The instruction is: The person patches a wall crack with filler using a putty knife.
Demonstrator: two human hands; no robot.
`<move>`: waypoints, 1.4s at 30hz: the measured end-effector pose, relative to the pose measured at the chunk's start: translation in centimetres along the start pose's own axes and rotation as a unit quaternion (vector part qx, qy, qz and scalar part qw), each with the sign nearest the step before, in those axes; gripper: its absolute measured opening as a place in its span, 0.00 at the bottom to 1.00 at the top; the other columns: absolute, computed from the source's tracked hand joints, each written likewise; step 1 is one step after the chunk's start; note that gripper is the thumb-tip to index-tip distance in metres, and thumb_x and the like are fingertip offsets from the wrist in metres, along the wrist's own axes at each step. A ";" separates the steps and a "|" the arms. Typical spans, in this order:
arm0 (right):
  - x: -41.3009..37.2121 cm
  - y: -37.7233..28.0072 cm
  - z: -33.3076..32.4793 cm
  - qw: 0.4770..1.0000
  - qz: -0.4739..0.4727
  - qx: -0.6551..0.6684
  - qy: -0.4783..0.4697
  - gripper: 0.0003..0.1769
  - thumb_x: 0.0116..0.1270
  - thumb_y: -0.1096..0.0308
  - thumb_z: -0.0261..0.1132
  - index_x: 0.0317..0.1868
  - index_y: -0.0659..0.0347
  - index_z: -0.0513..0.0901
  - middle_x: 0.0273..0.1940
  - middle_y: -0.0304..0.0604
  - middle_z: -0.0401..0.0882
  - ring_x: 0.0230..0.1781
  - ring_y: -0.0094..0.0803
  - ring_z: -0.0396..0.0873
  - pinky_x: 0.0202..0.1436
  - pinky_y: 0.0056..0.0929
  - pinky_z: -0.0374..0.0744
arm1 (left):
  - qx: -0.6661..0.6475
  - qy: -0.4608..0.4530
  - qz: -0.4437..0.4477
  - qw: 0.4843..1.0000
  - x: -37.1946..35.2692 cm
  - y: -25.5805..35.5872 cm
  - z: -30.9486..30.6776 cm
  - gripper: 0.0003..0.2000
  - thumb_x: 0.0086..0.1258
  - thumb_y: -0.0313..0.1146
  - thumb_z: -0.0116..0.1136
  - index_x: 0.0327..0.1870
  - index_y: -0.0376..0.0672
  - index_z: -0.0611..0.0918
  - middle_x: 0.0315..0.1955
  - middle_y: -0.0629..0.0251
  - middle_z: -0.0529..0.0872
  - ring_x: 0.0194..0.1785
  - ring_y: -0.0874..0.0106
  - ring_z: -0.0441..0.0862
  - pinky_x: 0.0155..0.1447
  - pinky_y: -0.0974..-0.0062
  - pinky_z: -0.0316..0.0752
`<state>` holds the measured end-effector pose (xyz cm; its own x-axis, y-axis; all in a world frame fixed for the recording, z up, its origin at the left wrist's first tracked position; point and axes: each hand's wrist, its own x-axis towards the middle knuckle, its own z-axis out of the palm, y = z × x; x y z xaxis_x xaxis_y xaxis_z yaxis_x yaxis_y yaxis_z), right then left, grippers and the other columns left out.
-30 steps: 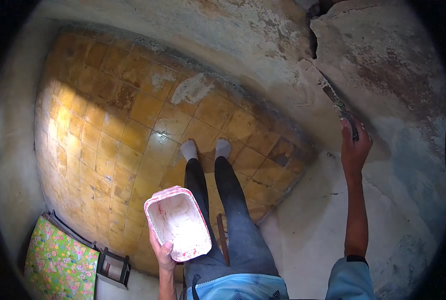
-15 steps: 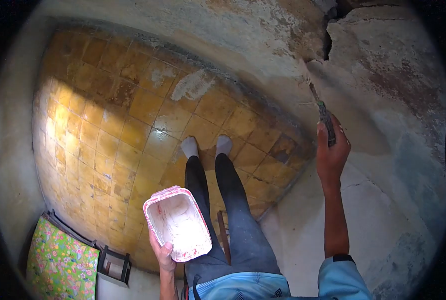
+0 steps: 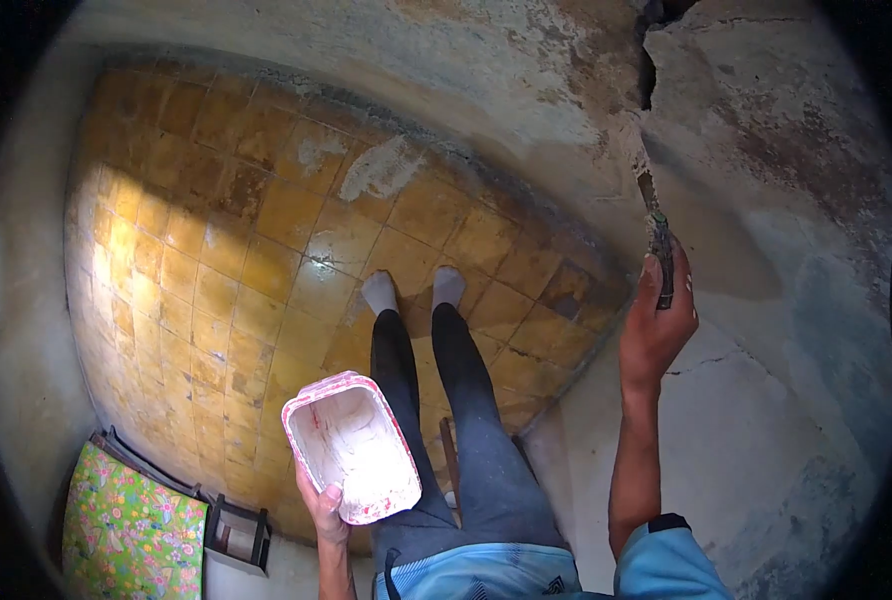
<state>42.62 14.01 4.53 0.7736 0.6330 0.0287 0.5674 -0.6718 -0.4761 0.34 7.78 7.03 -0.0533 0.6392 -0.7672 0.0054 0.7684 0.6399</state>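
My left hand grips the near-left side of a white plastic tub with a pinkish-red smeared rim. Whitish paste coats the tub's inside, and its opening faces up toward me. My right hand is wrapped round the worn dark handle of a putty knife, narrow and with a bit of green near the top of the handle. Pale paste clings to the blade, whose tip lies at the wall just below a deep dark crack.
The stained, peeling wall runs along the top and right. My socked feet stand on a yellow tiled floor. At lower left are a green floral cloth and a dark wooden frame. Wooden legs show behind my legs.
My right hand and the putty knife have shifted slightly down in view, the elbow swinging left. The tub has moved a little to the left, still in my left hand.
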 end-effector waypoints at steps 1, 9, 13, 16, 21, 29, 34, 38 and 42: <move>-0.2 -0.3 0.1 1.000 0.005 0.006 0.000 0.20 0.74 0.67 0.59 0.60 0.71 0.77 0.50 0.58 0.84 0.52 0.45 0.83 0.56 0.39 0.77 | 0.002 -0.003 0.000 1.000 0.1 0.2 0.1 0.46 0.61 0.49 0.59 0.76 0.35 0.52 0.68 0.46 0.63 0.70 0.54 0.66 0.71 0.58 0.66; -1.6 0.0 -1.5 1.000 0.019 0.013 0.003 0.19 0.72 0.68 0.60 0.58 0.71 0.79 0.51 0.58 0.83 0.52 0.46 0.83 0.56 0.38 0.77 | 0.007 -0.013 0.014 1.000 0.5 0.6 0.5 0.47 0.61 0.50 0.60 0.76 0.34 0.52 0.69 0.46 0.61 0.71 0.54 0.65 0.73 0.58 0.62; -0.5 -1.3 -2.3 0.999 -0.041 0.003 -0.029 0.19 0.71 0.69 0.61 0.58 0.71 0.79 0.51 0.58 0.83 0.51 0.47 0.84 0.55 0.37 0.78 | 0.017 -0.018 0.013 1.000 0.6 0.2 0.0 0.47 0.61 0.51 0.60 0.76 0.34 0.52 0.69 0.46 0.61 0.71 0.55 0.64 0.73 0.58 0.61; 0.7 -1.2 -1.5 0.997 -0.067 -0.030 -0.029 0.19 0.71 0.70 0.61 0.59 0.70 0.78 0.50 0.52 0.84 0.49 0.37 0.83 0.54 0.32 0.77 | 0.020 -0.019 0.014 1.000 0.8 0.4 0.0 0.47 0.60 0.50 0.60 0.76 0.34 0.52 0.69 0.46 0.61 0.71 0.55 0.64 0.73 0.58 0.61; 0.8 -1.6 -1.8 0.998 -0.065 -0.023 0.002 0.18 0.72 0.72 0.60 0.61 0.68 0.78 0.49 0.48 0.85 0.48 0.30 0.82 0.53 0.28 0.77 | 0.003 -0.033 -0.002 0.999 0.5 1.7 1.0 0.47 0.60 0.50 0.60 0.76 0.34 0.52 0.69 0.46 0.61 0.70 0.55 0.66 0.72 0.58 0.63; -0.7 -1.9 -2.8 0.998 -0.044 -0.037 0.023 0.19 0.73 0.71 0.60 0.60 0.71 0.78 0.46 0.47 0.84 0.44 0.27 0.80 0.51 0.25 0.76 | -0.002 -0.022 0.002 1.000 0.5 0.0 -0.7 0.47 0.61 0.50 0.60 0.76 0.36 0.51 0.69 0.47 0.62 0.70 0.55 0.66 0.70 0.58 0.66; -0.7 -1.6 -5.5 1.000 -0.017 0.010 -0.008 0.18 0.71 0.69 0.62 0.57 0.71 0.79 0.47 0.55 0.85 0.46 0.39 0.85 0.53 0.34 0.78 | -0.013 -0.013 -0.011 1.000 0.4 1.0 0.7 0.47 0.60 0.50 0.61 0.76 0.36 0.51 0.69 0.48 0.62 0.70 0.54 0.66 0.71 0.58 0.65; 0.0 -1.9 -4.9 0.998 -0.058 0.018 -0.028 0.18 0.70 0.70 0.62 0.56 0.71 0.80 0.47 0.54 0.85 0.45 0.39 0.85 0.51 0.33 0.79 | -0.010 -0.017 -0.011 1.000 0.4 0.9 0.6 0.48 0.59 0.51 0.61 0.76 0.35 0.51 0.69 0.47 0.62 0.70 0.54 0.66 0.72 0.58 0.64; 0.8 -3.6 -3.7 0.995 -0.093 -0.014 -0.031 0.18 0.69 0.71 0.63 0.56 0.71 0.80 0.46 0.52 0.86 0.44 0.37 0.85 0.51 0.32 0.79 | -0.007 -0.047 -0.003 0.999 0.5 1.6 0.8 0.49 0.58 0.52 0.62 0.76 0.35 0.51 0.69 0.47 0.62 0.70 0.54 0.66 0.72 0.58 0.64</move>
<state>42.23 15.48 9.50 0.6356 0.7697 0.0592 0.7078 -0.5505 -0.4427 1.12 9.36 7.70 0.0402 0.6355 -0.7710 -0.0086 0.7718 0.6358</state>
